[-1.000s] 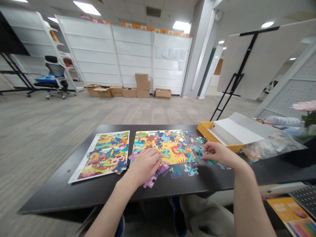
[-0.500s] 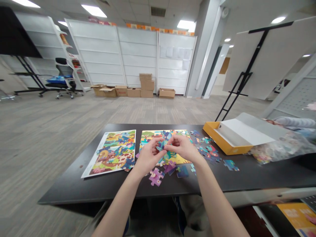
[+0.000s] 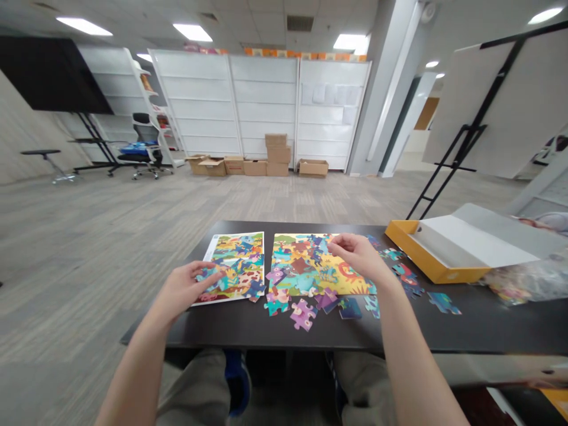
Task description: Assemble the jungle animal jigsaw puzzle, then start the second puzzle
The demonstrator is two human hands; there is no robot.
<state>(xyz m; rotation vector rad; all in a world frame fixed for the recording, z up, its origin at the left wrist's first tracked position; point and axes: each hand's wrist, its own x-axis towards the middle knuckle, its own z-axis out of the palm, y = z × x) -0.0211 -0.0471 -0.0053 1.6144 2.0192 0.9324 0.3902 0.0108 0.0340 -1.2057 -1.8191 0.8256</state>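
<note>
My left hand (image 3: 184, 293) is over the lower left part of a colourful picture sheet (image 3: 242, 260), its fingers stretched and apart; I cannot tell whether it touches the paper. My right hand (image 3: 361, 254) is above the upper right part of a yellow puzzle board (image 3: 331, 285), thumb and fingertips pinched together. Whatever lies in that pinch, if anything, is too small to make out. Jigsaw pieces lie on the board. Along its near edge are a pink piece (image 3: 303, 315), a purple piece (image 3: 327, 300) and a dark blue piece (image 3: 350, 308).
Right of the board, loose pieces (image 3: 404, 275) are partly hidden by my right forearm. A joined blue piece (image 3: 444, 303) lies farther right. An open yellow box (image 3: 444, 274) and a clear plastic bag (image 3: 526, 284) stand on the right of the black table (image 3: 275, 337).
My hands have parted from over the board. The left has moved left to the picture sheet with fingers opened; the right stays pinched above the board. The whole view has swung left.
</note>
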